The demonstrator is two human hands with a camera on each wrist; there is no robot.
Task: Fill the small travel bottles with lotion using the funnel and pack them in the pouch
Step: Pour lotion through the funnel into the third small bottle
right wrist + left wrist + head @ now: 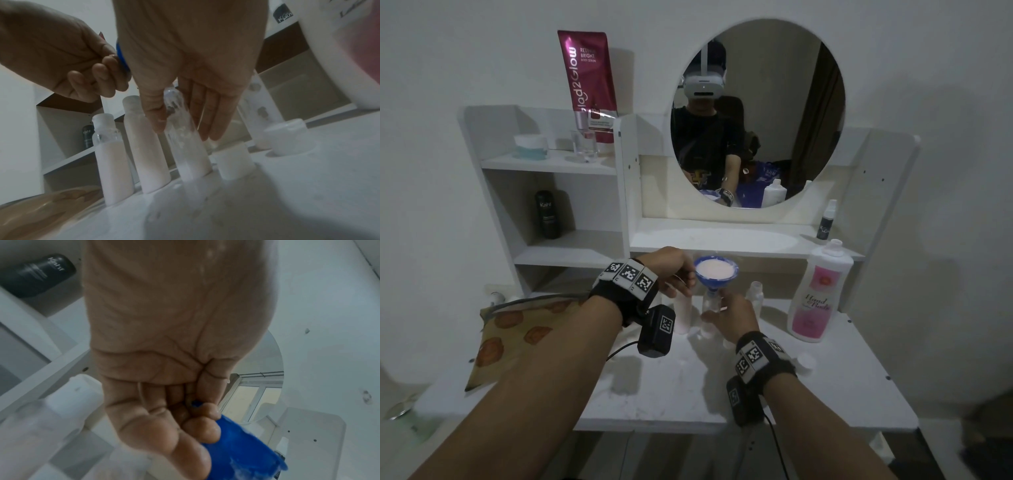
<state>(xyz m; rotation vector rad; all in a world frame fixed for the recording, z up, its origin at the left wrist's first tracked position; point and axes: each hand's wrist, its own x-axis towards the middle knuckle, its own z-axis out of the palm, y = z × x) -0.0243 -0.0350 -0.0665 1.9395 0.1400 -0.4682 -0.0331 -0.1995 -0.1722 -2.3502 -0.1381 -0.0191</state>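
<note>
White walls back a white dressing table with side shelves and a round mirror. At the middle of the tabletop the left hand pinches the side tab of a blue funnel, its fingers curled round that tab; the left wrist view shows the fingertips pressed against the blue plastic. Pale pink lotion fills the funnel bowl almost to the rim. Directly under that grip, the funnel's spout sits in the neck of a small clear travel bottle, which stands upright on the table. The right hand holds this bottle between thumb and nearly straight fingers, just below the funnel; lotion streaks the bottle's inside.

Just left of the held bottle stand two more small bottles filled with lotion, close beside each other. Just right of it two white caps lie on the table, and another small bottle stands behind the right hand. Farther right of both hands stands the big lotion bottle with its pink label. Left of the left forearm lies the tan patterned pouch, flat on the table.
</note>
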